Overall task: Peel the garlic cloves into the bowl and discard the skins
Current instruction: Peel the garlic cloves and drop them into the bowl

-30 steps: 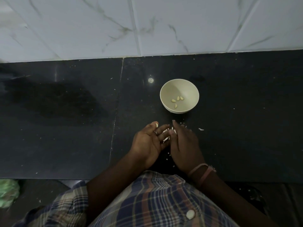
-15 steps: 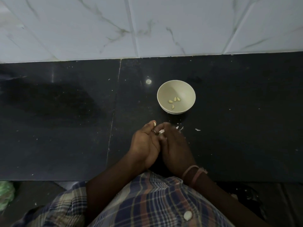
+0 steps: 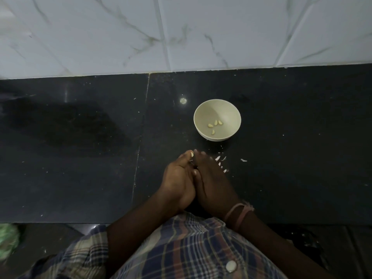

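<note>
Head view: four peeled garlic cloves (image 3: 215,125) lie in the bowl (image 3: 217,120); just before it our left hand (image 3: 179,181) and right hand (image 3: 214,183) press together over skins (image 3: 221,161) on the bench (image 3: 80,158), grip hidden, so we should gather gently.

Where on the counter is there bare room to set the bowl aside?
Bare counter lies left of the seam, and right of the bowl toward the wall tiles. It is crowded between bowl and hands, where skins lie.

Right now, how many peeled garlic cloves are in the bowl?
4: three in a row near the middle of the bowl, at and, one nearer the person. The joined hands may hide another.
</note>
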`<control>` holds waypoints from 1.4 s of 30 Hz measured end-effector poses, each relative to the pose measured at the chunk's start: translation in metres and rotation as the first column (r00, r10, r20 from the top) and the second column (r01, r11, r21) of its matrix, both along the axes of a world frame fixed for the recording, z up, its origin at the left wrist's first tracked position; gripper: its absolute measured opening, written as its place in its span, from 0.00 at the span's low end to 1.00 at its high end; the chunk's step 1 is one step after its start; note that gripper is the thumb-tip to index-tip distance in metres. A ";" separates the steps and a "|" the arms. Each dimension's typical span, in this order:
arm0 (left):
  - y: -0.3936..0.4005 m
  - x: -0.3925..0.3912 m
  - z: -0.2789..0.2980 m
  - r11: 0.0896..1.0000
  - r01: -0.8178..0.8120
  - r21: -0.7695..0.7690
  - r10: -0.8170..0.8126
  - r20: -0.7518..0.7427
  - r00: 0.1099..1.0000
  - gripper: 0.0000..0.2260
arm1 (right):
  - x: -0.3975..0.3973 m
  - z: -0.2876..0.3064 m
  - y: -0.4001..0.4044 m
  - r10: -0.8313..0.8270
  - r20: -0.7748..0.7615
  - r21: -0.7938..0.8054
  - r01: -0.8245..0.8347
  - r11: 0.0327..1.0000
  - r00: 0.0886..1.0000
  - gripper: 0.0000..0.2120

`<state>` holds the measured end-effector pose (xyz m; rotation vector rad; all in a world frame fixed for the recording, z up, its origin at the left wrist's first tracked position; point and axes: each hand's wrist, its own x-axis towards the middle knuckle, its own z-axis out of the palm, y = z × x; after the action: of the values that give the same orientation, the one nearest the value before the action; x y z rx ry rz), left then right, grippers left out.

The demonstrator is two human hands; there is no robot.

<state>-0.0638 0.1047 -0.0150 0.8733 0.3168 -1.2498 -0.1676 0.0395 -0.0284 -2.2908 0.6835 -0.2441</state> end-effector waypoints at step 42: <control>0.005 -0.009 0.018 0.997 -0.049 -0.058 0.069 0.410 0.910 0.08 | 0.002 0.046 -0.018 -0.386 0.252 0.441 0.250 0.862 0.887 0.05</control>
<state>-0.0724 0.1102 0.0027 1.0534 -0.0253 -0.9822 -0.1657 0.0213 0.0174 -1.6824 0.8500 -0.5828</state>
